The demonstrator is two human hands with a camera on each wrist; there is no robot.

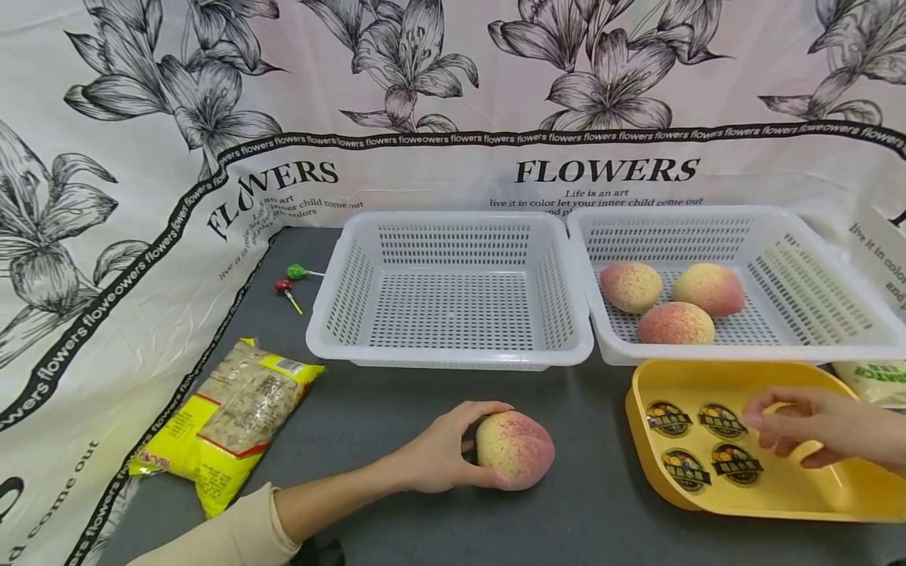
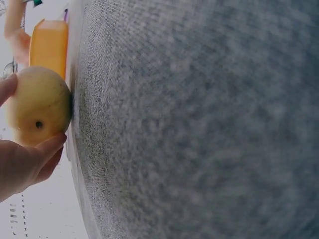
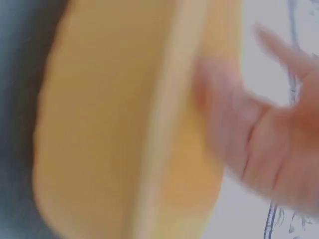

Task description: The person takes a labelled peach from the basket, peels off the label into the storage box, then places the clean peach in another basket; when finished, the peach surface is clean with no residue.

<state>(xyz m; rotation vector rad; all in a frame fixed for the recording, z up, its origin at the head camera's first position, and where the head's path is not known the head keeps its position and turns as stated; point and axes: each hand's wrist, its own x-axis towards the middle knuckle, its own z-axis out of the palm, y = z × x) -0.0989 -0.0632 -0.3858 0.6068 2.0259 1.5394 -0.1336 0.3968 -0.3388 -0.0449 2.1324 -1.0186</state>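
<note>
Gripping a peach [image 1: 515, 450] on the grey tabletop [image 1: 396, 417], the left hand [image 1: 442, 453] curls fingers and thumb round its 9 o'clock side. At 3 o'clock, the right hand [image 1: 807, 428] hovers over the yellow tray [image 1: 708, 503] of stickers [image 1: 704, 444], fingers loosely bent, holding nothing.

Left hand [image 2: 22, 164] grips peach [image 2: 40, 105] (apparently).

Staged tabletop: floral backdrop [image 1: 453, 94], sorting baskets [image 1: 453, 346]
</note>
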